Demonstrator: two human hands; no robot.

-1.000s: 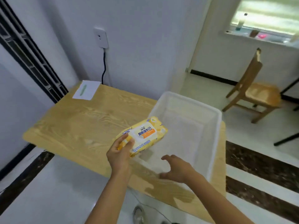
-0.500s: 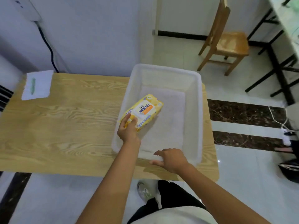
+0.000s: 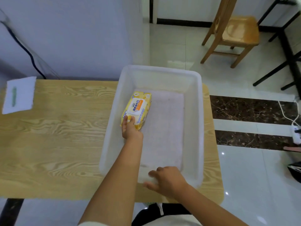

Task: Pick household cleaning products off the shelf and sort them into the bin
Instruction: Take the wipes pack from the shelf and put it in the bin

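A yellow pack of wet wipes point(image 3: 137, 108) with a white and orange label lies low inside the translucent white bin point(image 3: 199, 128), against its left wall. My left hand point(image 3: 131, 129) reaches into the bin and grips the pack's near end, thumb on top. My right hand point(image 3: 166, 179) rests on the bin's near rim with its fingers spread over the edge. The bin stands on the right end of a light wooden table point(image 3: 57, 136). The bin holds nothing else that I can see.
A white paper slip with green print point(image 3: 18, 95) lies at the table's far left corner. A black cable point(image 3: 24, 48) hangs down the wall. A wooden chair point(image 3: 232, 31) stands on the tiled floor behind the bin; black furniture legs point(image 3: 286, 46) and a power strip point(image 3: 295, 134) are at right.
My left hand has carried the wipes pack from above the table's edge down into the bin. My right hand moved to the bin's near rim. The view tilted down.
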